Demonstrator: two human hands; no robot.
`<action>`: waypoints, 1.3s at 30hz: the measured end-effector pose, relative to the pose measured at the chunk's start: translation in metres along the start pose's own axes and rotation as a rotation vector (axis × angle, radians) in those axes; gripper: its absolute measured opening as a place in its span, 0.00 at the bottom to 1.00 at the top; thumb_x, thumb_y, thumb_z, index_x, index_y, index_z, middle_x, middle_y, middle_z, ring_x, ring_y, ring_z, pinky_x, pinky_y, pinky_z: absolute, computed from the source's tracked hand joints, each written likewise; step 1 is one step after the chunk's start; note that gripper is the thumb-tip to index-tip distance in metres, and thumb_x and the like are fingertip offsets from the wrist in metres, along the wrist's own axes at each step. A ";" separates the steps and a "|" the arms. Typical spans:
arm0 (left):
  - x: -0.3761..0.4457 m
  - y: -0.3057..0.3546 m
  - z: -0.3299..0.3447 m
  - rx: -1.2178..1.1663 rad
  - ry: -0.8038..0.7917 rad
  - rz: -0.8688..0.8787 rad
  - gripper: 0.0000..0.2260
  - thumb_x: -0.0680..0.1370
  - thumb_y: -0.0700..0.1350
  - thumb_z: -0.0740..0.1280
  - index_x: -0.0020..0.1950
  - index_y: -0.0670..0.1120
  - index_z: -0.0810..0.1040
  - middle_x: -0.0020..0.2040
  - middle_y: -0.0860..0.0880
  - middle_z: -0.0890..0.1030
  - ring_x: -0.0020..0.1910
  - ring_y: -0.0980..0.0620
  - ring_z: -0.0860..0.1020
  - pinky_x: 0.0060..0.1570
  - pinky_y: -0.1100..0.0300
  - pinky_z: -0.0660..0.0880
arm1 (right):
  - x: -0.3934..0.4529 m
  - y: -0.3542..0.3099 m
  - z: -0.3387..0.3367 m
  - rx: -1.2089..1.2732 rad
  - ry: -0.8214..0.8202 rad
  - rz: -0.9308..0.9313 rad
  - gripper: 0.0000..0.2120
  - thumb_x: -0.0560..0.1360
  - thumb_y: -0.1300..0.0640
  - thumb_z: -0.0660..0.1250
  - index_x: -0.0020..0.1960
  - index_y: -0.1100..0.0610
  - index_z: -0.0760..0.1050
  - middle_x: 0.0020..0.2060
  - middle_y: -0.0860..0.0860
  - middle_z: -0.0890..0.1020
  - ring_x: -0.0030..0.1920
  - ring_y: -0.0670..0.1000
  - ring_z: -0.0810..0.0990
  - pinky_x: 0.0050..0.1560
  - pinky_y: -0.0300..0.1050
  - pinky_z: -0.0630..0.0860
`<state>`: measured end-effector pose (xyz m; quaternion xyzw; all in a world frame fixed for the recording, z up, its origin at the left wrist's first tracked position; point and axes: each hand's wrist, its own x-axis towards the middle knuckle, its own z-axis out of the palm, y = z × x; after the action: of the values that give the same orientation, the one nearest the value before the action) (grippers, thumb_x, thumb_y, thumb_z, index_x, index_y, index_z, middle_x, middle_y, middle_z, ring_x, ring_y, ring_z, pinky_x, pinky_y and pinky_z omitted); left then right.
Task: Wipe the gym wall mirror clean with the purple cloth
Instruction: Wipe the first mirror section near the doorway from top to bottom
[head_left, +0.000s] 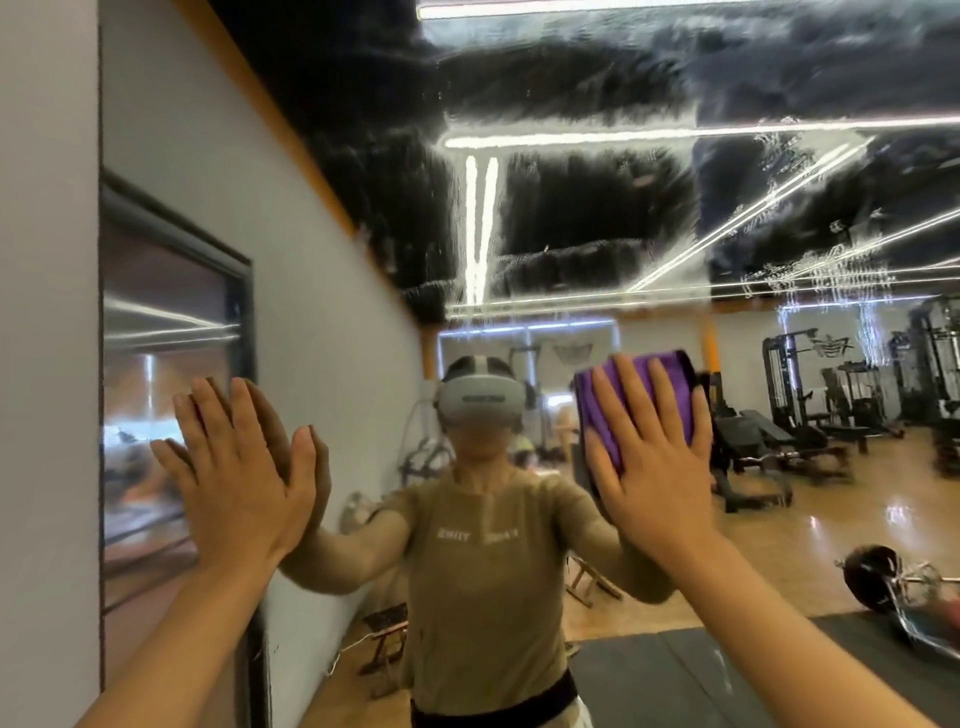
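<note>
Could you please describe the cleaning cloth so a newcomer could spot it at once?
Start at the large wall mirror. Against its glass, the right hand presses a folded purple cloth flat with straight fingers. It is the only purple item; the left hand lies bare on the glass.

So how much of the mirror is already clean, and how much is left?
Partly done. The lower mirror reflects the gym clearly, so it looks wiped. In hand: the right hand presses the purple cloth flat on the glass at head height, while the left hand rests flat on the mirror. Left: the upper part still shows white streaks and smears.
</note>
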<state>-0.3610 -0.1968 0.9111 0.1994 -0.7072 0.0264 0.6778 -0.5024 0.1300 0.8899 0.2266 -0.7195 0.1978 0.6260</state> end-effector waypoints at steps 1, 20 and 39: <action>0.000 0.000 0.001 0.004 0.004 0.001 0.35 0.81 0.60 0.49 0.81 0.37 0.53 0.80 0.34 0.55 0.80 0.35 0.50 0.76 0.32 0.47 | -0.018 0.003 0.001 -0.007 -0.006 -0.026 0.29 0.83 0.42 0.48 0.83 0.48 0.52 0.82 0.50 0.55 0.82 0.54 0.49 0.78 0.64 0.47; 0.001 -0.001 0.008 -0.026 0.035 -0.017 0.34 0.81 0.61 0.48 0.81 0.40 0.54 0.81 0.37 0.55 0.81 0.37 0.50 0.76 0.31 0.47 | 0.021 0.015 -0.008 0.102 -0.005 0.074 0.31 0.82 0.41 0.48 0.83 0.48 0.52 0.83 0.48 0.52 0.82 0.51 0.47 0.79 0.58 0.44; 0.001 0.003 0.004 -0.086 0.032 -0.039 0.35 0.80 0.59 0.52 0.81 0.39 0.55 0.81 0.36 0.54 0.81 0.37 0.50 0.75 0.33 0.43 | 0.056 0.013 -0.004 0.042 0.019 0.036 0.28 0.84 0.42 0.46 0.82 0.45 0.49 0.82 0.47 0.51 0.82 0.51 0.46 0.79 0.56 0.35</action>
<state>-0.3657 -0.1949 0.9122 0.1831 -0.6928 -0.0141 0.6973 -0.5124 0.1385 0.9460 0.2247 -0.7133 0.2261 0.6241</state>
